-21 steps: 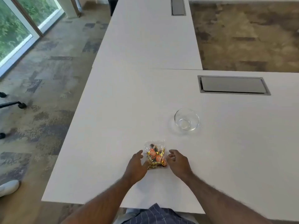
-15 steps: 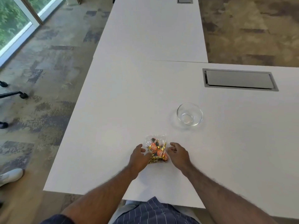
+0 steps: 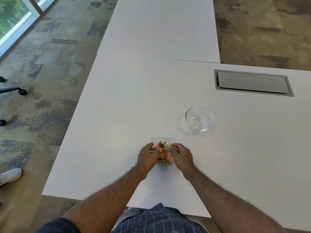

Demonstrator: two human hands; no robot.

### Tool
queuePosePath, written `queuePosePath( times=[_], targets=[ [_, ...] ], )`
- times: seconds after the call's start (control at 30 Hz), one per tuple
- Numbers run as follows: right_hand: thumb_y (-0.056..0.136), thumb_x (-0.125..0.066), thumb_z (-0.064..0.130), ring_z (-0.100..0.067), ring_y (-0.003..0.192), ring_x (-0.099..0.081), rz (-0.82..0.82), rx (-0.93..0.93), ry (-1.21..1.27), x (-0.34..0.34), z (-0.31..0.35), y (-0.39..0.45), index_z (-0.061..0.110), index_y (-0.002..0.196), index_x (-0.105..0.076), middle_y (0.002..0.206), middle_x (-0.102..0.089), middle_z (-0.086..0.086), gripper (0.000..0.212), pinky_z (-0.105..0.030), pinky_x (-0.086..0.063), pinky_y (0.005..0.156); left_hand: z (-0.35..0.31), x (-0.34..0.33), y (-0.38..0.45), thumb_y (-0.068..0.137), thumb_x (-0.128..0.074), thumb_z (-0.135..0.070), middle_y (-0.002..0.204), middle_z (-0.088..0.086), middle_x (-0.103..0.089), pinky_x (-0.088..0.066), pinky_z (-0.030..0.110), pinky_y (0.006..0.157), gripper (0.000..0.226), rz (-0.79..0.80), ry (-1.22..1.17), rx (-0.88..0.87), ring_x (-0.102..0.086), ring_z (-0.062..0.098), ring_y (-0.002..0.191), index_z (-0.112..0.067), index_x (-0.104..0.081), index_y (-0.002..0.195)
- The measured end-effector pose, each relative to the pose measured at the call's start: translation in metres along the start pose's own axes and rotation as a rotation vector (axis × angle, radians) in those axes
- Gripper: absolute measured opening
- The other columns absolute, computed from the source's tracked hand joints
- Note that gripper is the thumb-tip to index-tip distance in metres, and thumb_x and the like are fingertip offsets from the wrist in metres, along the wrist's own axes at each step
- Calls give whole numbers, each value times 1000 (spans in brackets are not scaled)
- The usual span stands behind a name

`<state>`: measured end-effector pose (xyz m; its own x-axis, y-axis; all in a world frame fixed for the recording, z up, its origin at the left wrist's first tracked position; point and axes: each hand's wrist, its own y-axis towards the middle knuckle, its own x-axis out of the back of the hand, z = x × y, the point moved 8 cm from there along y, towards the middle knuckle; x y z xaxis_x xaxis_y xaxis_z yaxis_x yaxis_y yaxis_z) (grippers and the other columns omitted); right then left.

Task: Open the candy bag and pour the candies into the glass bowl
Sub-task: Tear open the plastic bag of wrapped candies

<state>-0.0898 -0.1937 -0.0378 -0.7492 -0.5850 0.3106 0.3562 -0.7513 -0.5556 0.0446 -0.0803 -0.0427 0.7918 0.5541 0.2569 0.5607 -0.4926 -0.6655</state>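
A small clear candy bag [image 3: 162, 148] with orange and gold wrapped candies lies on the white table [image 3: 117, 115] near the front edge. My left hand [image 3: 148, 157] pinches the bag's left side, fingers curled over it. My right hand [image 3: 180, 155] pinches the right side near the top. The bag's clear top strip shows beyond my fingers; its lower part is partly hidden between the hands. The empty glass bowl [image 3: 199, 118] stands upright further back and to the right, apart from the bag.
A grey cable hatch [image 3: 252, 83] is set flush in the table at the back right. A second white table [image 3: 159, 27] adjoins at the back. Chair casters [image 3: 21, 91] and a white shoe [image 3: 10, 175] are on the floor at left.
Both hands have slid forward along the bag's sides and curled their fingers onto it near the top. The bowl has not moved on the table.
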Motion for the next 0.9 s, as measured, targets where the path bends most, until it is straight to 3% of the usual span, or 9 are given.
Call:
queuePosePath(
  times=[0.13,0.2,0.27,0.37,0.5,0.6,0.7,0.77,0.9],
  targets=[
    [89,-66,31,-12,87,-69,-19,44,35,3,14,2,24,100,-68,91,-74,5,14,-24,-53,74,-16,7,-1,89,-64,-35,117,-3,-64,-53,32,91,53,-64,59,-115,-62,15,107,-22,-49,139],
    [87,-68,33,-13,87,-70,-30,40,62,6,18,3,24,107,-64,91,-75,5,23,-29,-55,74,-24,9,-1,91,-63,-32,115,-4,-65,-50,27,88,50,-72,63,-150,-62,14,106,-22,-50,138],
    [87,-68,30,-13,84,-70,-18,55,54,8,22,5,27,108,-61,88,-76,4,23,-23,-52,67,-31,11,-2,93,-61,-28,112,-5,-66,-46,21,84,44,-76,75,-168,-61,13,104,-22,-53,136],
    [90,-65,25,-11,79,-69,-21,145,-86,9,30,3,25,101,-67,87,-76,3,12,-15,-44,61,-39,13,-2,95,-58,-26,113,-4,-67,-44,20,85,37,-81,79,-180,-60,13,105,-19,-59,132],
    [90,-64,23,-13,74,-65,-90,254,-310,13,40,-6,18,86,-71,80,-73,6,9,-28,-51,65,-46,13,0,95,-57,-19,115,-3,-71,-43,12,79,31,-79,45,-195,-64,13,105,-19,-64,124],
    [86,-68,23,-11,70,-64,-72,233,-331,9,46,-7,18,81,-71,73,-70,10,8,-33,-53,65,-55,12,1,93,-57,-17,121,-1,-71,-47,19,89,32,-42,73,-206,-65,13,109,-19,-63,125],
    [83,-74,25,3,60,-59,-53,190,-274,6,50,-4,16,77,-72,66,-64,16,11,-20,-47,57,-58,11,1,92,-62,-25,139,0,-59,-47,31,103,49,-25,107,-172,-57,15,125,-18,-50,140],
    [81,-77,31,3,58,-59,-51,177,-255,5,52,-3,13,75,-72,65,-63,17,20,-12,-42,51,-57,13,0,87,-67,-38,137,0,-57,-49,29,96,57,-70,134,-132,-56,17,124,-17,-49,138],
    [81,-77,33,2,53,-59,-13,199,-263,-1,56,-5,12,72,-72,59,-63,17,24,-8,-40,49,-58,12,-4,80,-69,-51,101,-8,-68,-42,18,63,35,-121,146,-114,-61,5,88,-20,-62,95]
  ],
)
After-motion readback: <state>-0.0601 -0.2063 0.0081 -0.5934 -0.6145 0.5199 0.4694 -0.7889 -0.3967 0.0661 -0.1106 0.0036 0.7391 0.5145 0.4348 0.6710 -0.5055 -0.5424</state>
